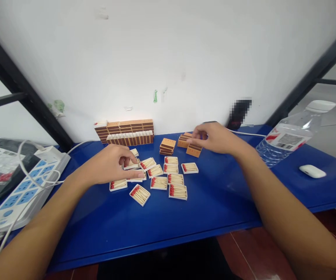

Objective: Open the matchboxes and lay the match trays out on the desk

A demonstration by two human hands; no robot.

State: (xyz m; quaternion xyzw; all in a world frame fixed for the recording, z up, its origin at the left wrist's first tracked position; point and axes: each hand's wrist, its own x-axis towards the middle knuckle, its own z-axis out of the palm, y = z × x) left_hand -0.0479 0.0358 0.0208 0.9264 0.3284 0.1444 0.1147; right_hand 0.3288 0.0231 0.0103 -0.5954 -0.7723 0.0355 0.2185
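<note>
Several open white trays of red-tipped matches (173, 179) lie in the middle of a blue table (162, 221). My left hand (109, 163) rests over the left trays, its fingers pinching one match tray (131, 164). My right hand (217, 138) reaches over a small pile of orange matchbox sleeves (193, 149) at the back, fingertips on a sleeve (185, 137). Another short stack of sleeves (167, 146) stands between the hands.
A long row of stacked matchboxes (124, 132) lines the white wall. A white and blue power strip (28, 186) with cables lies at the left. A plastic water bottle (290, 138) and a white earbud case (312, 171) sit at the right.
</note>
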